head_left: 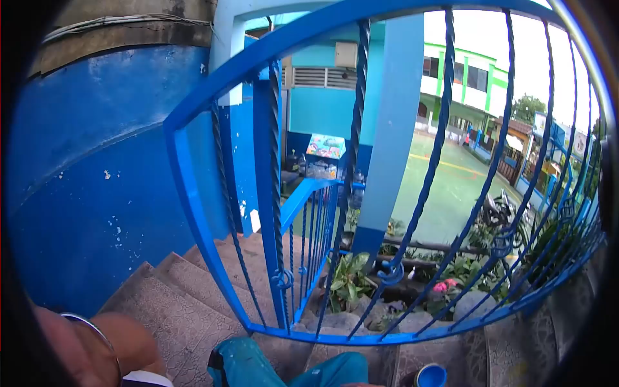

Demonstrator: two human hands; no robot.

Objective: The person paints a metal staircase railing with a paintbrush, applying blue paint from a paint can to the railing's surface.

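Note:
Close to the camera at the lower left, a bare wrist wears a silver bangle; the skin beyond it looks like my left hand point(132, 342), its fingers not distinguishable. Below it is a bit of white and dark cloth point(147, 378). Two knees in teal trousers point(248, 362) show at the bottom. A sliver of skin, seemingly my right hand point(362, 385), lies at the bottom edge between a knee and an open can of blue paint point(431, 376); its fingers are cut off by the frame. The blue railing point(293, 334) with twisted bars stands just ahead of the knees.
Patterned steps point(174, 300) descend ahead beside a blue wall point(116, 174) with chipped paint. Beyond the railing are a light-blue pillar point(393, 129), plants point(351, 277), rocks point(474, 306), a motorcycle point(500, 209) and a green court point(445, 174). More steps curve at the right.

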